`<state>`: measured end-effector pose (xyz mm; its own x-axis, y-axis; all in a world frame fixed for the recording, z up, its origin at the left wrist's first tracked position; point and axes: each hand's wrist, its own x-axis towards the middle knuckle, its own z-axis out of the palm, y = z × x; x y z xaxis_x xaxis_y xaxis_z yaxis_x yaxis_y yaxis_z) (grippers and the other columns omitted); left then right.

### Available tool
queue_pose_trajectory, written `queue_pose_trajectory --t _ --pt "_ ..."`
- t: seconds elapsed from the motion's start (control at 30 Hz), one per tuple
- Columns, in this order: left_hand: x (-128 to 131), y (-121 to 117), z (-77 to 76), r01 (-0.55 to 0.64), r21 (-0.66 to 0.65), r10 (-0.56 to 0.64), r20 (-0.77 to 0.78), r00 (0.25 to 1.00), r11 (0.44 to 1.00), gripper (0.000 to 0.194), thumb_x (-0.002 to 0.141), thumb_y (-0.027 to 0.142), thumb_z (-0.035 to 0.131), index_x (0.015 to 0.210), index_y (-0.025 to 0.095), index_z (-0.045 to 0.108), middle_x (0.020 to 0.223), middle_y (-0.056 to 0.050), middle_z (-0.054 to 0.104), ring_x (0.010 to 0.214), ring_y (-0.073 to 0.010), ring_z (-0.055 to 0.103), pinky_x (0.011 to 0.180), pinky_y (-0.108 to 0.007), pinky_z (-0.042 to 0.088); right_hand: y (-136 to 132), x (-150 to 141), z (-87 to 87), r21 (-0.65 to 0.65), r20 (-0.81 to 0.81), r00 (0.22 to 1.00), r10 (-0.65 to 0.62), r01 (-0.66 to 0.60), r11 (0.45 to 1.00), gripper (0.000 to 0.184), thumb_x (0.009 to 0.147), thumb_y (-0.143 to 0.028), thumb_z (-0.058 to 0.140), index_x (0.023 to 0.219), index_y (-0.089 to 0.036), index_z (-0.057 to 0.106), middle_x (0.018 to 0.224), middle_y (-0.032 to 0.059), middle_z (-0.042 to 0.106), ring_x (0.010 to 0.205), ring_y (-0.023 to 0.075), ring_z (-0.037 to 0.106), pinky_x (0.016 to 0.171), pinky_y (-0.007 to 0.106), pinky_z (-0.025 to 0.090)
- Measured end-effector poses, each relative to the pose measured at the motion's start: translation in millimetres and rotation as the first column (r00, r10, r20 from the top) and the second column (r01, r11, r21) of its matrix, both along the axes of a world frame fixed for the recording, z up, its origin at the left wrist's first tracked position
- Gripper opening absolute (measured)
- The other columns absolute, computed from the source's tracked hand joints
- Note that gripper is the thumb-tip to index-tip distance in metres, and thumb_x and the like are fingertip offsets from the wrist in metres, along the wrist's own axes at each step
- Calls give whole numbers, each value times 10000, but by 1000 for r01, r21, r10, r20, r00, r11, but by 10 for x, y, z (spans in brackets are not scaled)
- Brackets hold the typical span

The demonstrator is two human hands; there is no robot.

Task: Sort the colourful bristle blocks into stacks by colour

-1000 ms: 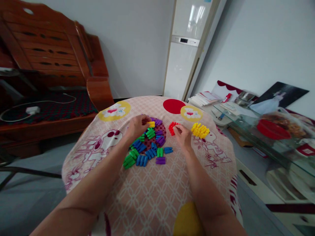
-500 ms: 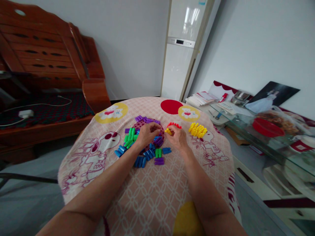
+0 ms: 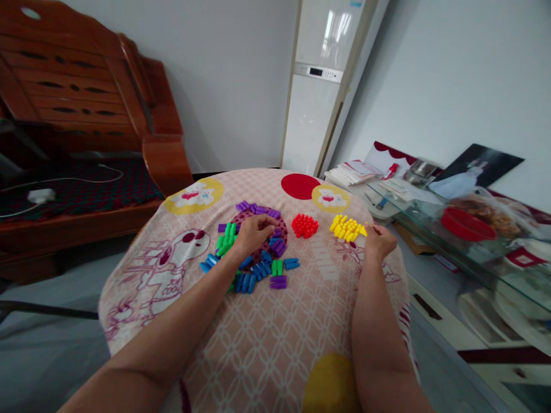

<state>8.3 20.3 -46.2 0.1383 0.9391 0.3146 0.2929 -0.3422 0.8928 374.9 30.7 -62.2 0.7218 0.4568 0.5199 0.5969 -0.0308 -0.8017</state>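
My right hand (image 3: 379, 240) pinches a small yellow plastic piece (image 3: 364, 231) at the right end of the grouped yellow pieces (image 3: 345, 228). Over the mixed pile, my left hand (image 3: 253, 234) has thumb and fingertips together; whatever they may hold is too small to make out. Beneath and around it lie rounded, finger-like plastic pieces: green ones (image 3: 226, 241), blue ones (image 3: 245, 283) and purple ones (image 3: 278, 247), many joined in short rows. The hand covers part of this pile. Between my two hands sits a compact cluster of red pieces (image 3: 305, 225).
A patterned cloth covers the round table (image 3: 267, 355). Along its right side runs a glass-topped cabinet (image 3: 434, 223) with a red bowl (image 3: 468, 221) and papers (image 3: 353, 171). A wooden bench (image 3: 77, 109) stands at the left, a white upright appliance (image 3: 312, 115) behind.
My right hand has moved right with a yellow piece, from beside the red cluster to the yellow group, uncovering the red pieces. My left hand has shifted slightly left over the pile.
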Motion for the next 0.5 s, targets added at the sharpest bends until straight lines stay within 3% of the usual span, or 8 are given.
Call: queue_pose_trajectory --t 0.33,0.5 --pt "-27 21 -49 4 -61 2 87 996 998 212 727 321 637 846 155 693 688 -31 698 609 -170 660 588 -277 542 -19 154 -149 -270 144 987 75 -33 962 295 676 -278 566 791 -124 789 712 106 728 676 225 609 665 317 445" --pt "-69 33 -3 -8 -81 16 95 995 997 210 724 313 640 845 154 703 717 -32 714 607 -156 646 593 -269 541 -14 134 -175 -320 177 975 132 -70 945 287 675 -241 528 753 -119 776 667 103 708 655 208 584 658 308 441"
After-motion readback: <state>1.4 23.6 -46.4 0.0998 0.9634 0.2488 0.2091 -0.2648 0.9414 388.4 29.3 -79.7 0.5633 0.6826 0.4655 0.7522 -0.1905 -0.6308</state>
